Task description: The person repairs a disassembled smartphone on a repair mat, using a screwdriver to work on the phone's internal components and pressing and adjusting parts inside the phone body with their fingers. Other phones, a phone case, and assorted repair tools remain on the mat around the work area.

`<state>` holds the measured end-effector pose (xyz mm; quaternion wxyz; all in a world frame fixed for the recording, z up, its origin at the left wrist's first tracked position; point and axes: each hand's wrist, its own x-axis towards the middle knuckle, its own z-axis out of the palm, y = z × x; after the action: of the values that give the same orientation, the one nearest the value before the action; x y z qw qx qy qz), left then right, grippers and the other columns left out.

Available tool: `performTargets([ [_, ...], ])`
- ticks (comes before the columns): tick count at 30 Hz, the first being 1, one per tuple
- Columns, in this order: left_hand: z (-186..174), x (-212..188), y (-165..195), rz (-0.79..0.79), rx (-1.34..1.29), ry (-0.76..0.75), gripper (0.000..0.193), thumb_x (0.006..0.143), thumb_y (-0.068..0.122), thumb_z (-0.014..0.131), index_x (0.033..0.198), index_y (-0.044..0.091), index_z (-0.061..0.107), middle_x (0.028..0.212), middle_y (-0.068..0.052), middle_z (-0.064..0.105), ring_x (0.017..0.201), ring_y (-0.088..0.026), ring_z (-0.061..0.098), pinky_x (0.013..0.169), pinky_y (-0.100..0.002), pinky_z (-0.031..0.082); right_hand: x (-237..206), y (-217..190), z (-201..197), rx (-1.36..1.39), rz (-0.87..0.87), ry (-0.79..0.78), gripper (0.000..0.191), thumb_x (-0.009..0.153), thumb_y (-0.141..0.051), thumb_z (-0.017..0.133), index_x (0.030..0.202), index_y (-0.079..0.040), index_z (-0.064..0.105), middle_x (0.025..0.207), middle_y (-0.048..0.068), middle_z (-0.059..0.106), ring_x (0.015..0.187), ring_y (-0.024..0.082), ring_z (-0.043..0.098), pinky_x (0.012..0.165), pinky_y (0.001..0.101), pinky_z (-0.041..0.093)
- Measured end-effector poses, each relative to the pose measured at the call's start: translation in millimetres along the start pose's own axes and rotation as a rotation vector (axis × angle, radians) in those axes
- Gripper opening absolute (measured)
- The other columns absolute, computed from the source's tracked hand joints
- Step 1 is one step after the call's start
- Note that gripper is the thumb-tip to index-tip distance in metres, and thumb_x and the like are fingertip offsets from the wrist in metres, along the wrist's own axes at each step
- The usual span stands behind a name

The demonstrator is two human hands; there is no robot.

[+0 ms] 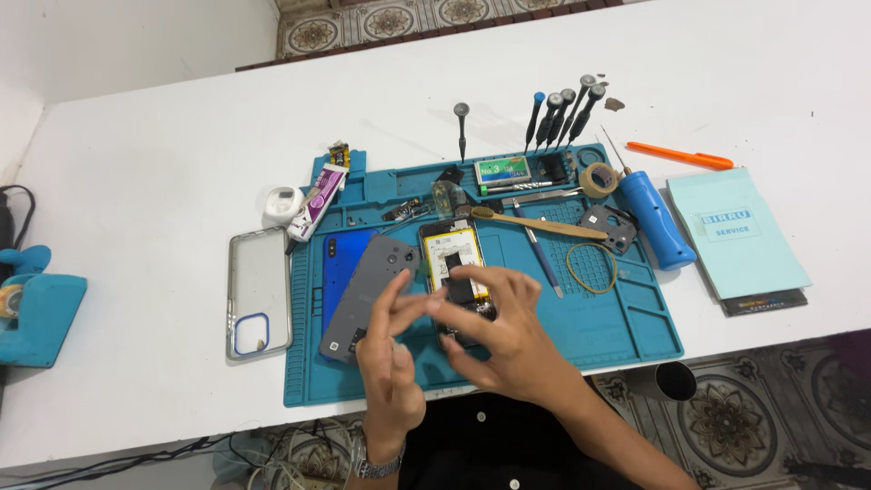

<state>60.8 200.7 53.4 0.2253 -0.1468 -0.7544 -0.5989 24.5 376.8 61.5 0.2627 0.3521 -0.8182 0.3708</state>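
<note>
Both hands meet over the near middle of a teal work mat (pixel 635 327) on the white tabletop (pixel 163 154). The left hand (pixel 392 349) has its fingers spread and curled loosely, its tips touching those of the right; whether it pinches anything I cannot tell. The right hand (pixel 508 331) rests its fingers on the lower end of an opened phone (pixel 456 272), which lies face down at the mat's centre with its yellow-edged battery showing.

Just at 9 o'clock of the phone lies a grey back cover (pixel 376 281), partly under the left hand, and beyond it a blue back cover (pixel 343 263). Off the mat's edge at 9 o'clock sits a clear phone case (pixel 259 290). At 11 o'clock are a white-and-purple glue tube (pixel 318 201) and a small white round box (pixel 283 201).

At 12 o'clock a row of black screwdrivers (pixel 562 113) stands upright at the mat's far edge, with one more (pixel 462 132) standing apart. A wooden-handled brush (pixel 535 222) and a rubber band (pixel 592 268) lie at 2 o'clock, near a roll of tape (pixel 599 180). Farther at 3 o'clock are a thick blue screwdriver (pixel 658 218), an orange pen (pixel 680 156) and a pale blue-green rectangular booklet (pixel 737 236) with a white label, lying on a dark card. A teal tape dispenser (pixel 36 313) sits at the far left edge.
</note>
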Motion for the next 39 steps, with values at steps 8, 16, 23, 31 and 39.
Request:
performTargets([
  [8,4.3,0.3,2.7,-0.041,0.028,0.066,0.084,0.107,0.061,0.030,0.148,-0.013,0.037,0.123,-0.024,0.072,0.121,-0.030,0.066,0.110,-0.046,0.046,-0.5,-1.9,-4.6,0.098,-0.002,-0.010,0.050,0.084,-0.021,0.083,0.131,-0.023,0.065,0.140,0.011,0.053,0.129,0.029,0.051,0.108,0.0459,0.035],
  [16,1.7,-2.0,-4.7,-0.059,0.012,0.072,0.074,0.109,0.056,0.028,0.136,-0.006,0.058,0.108,-0.018,0.082,0.110,-0.026,0.074,0.111,-0.042,0.050,6.3,-0.9,-4.9,-0.044,0.261,0.023,0.080,0.076,-0.029,0.086,0.144,-0.011,0.047,0.133,0.016,0.053,0.119,0.034,0.049,0.098,0.0495,0.032],
  [23,4.2,3.1,1.7,-0.052,0.034,0.009,0.069,0.108,0.050,0.036,0.140,-0.010,0.049,0.125,-0.023,0.073,0.117,-0.029,0.070,0.096,-0.040,0.051,0.2,-1.7,1.4,0.093,-0.056,-0.018,0.065,0.086,-0.020,0.083,0.142,-0.014,0.050,0.134,0.011,0.059,0.122,0.030,0.055,0.101,0.0471,0.038],
  [31,1.9,5.3,2.4,-0.085,-0.004,-0.009,0.073,0.106,0.054,0.032,0.138,-0.008,0.053,0.119,-0.020,0.079,0.100,-0.025,0.077,0.088,-0.036,0.057,-5.0,8.7,10.9,0.262,-0.069,0.168,0.055,0.091,0.003,0.077,0.135,-0.012,0.046,0.112,0.010,0.072,0.096,0.025,0.072,0.084,0.0360,0.052],
  [39,0.1,4.5,1.7,-0.056,-0.001,0.000,0.072,0.107,0.054,0.032,0.137,-0.009,0.054,0.123,-0.022,0.077,0.109,-0.028,0.076,0.092,-0.038,0.056,-4.8,6.2,10.7,0.193,-0.035,0.184,0.055,0.090,0.004,0.075,0.135,-0.011,0.047,0.110,0.009,0.074,0.090,0.023,0.069,0.080,0.0370,0.047],
])
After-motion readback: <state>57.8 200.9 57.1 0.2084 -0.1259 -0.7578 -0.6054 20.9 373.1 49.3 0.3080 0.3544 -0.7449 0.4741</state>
